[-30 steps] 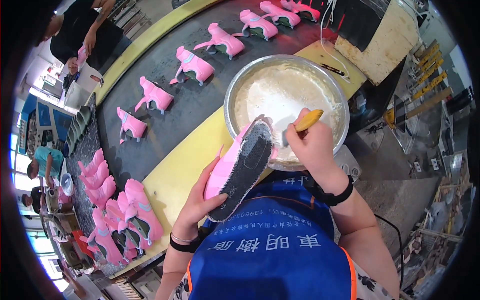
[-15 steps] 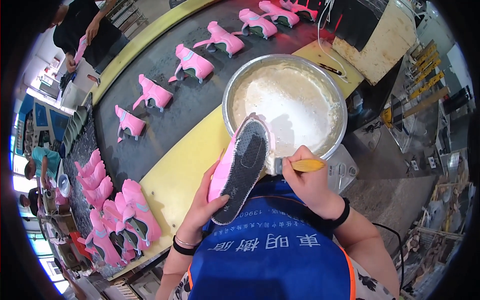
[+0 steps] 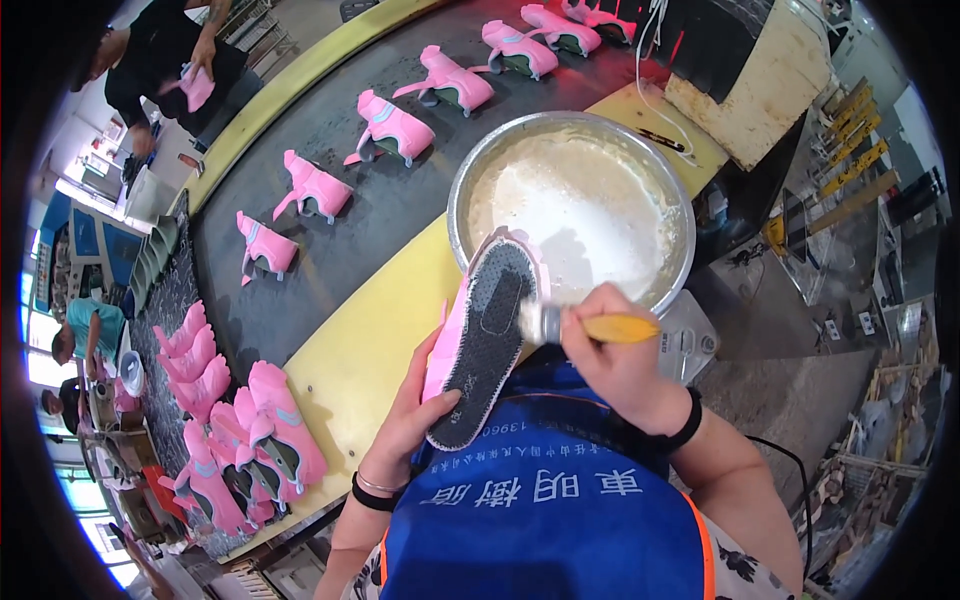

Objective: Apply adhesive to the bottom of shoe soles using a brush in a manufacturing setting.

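Note:
My left hand [image 3: 412,415] grips a pink shoe upper by its heel end, its black stitched underside [image 3: 478,350] turned up and its toe at the bowl's near rim. The thumb presses on the underside. A yellow-handled brush [image 3: 622,329] is held in my right hand [image 3: 620,365], fingers closed around it. Its pale, wet-looking bristles, blurred by motion, reach the right edge of the underside; whether they touch it I cannot tell. Just beyond stands a wide metal bowl [image 3: 454,218] holding a cream-white paste [image 3: 560,205].
Several pink shoe uppers [image 3: 395,130] stand in a row on the dark conveyor belt [image 3: 330,255]. More uppers [image 3: 285,430] are bunched at the left on the yellow ledge [image 3: 375,340]. Across the belt, a person [image 3: 170,60] in black handles a pink piece. A cable hangs at the upper right.
The brush has moved left from beside the shoe upper to the edge of its underside. Belt uppers appear slightly farther right. The person across has lifted the pink piece and moved their hands apart.

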Available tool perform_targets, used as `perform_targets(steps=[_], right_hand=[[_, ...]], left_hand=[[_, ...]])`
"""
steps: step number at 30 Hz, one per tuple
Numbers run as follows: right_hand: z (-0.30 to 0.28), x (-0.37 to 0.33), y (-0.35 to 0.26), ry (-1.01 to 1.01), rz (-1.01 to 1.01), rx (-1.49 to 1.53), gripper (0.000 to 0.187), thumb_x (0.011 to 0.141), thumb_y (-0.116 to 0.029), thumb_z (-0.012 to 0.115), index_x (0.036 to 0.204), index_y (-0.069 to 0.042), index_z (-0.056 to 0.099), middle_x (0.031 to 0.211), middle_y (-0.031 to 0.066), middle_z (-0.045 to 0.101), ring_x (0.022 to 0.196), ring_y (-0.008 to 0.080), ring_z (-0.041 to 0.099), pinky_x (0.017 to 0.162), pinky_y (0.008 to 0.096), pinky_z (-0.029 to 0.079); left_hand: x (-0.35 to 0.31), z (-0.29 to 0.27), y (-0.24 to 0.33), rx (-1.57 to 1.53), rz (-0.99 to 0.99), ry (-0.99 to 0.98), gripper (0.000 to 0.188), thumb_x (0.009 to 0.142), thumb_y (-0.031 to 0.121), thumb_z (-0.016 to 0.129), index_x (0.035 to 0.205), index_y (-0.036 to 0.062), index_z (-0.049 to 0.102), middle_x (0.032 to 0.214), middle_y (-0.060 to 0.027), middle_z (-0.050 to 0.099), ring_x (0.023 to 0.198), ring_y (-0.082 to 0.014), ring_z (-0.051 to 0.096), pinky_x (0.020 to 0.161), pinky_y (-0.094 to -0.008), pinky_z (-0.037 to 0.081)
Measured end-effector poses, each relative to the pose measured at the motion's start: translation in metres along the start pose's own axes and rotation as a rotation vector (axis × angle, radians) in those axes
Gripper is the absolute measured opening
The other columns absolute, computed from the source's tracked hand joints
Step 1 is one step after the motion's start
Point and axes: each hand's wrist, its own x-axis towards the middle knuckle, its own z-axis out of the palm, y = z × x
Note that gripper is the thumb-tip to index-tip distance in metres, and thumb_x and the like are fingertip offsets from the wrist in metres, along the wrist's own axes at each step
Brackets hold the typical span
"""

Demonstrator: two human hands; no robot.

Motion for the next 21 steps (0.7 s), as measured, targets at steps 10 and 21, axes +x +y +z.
perform_targets(steps=[10,21], right_hand=[[0.004,-0.009,-0.014,-0.158,0.070,0.041,0.021,0.092,-0.008,0.069,0.080,-0.004,0.053,0.062,0.0109,0.053,0.053,0.0235,0.052,0.054,0.0338,0.043],[0.008,0.064,0.030,-0.075,0.038,-0.097,0.021,0.092,-0.017,0.070,0.087,-0.003,0.055,0.068,0.0151,0.058,0.058,0.0305,0.059,0.057,0.0374,0.046]], left_hand=[[-0.004,-0.004,0.001,0.114,0.033,0.010,0.088,0.084,0.012,0.069,0.160,0.0038,0.025,0.156,-0.0171,0.039,0.145,-0.0255,0.039,0.120,-0.0379,0.029],[-0.006,-0.007,-0.003,0.095,0.025,-0.021,0.089,0.085,0.012,0.068,0.160,0.0045,0.023,0.158,-0.0175,0.037,0.147,-0.0257,0.036,0.121,-0.0378,0.027]])
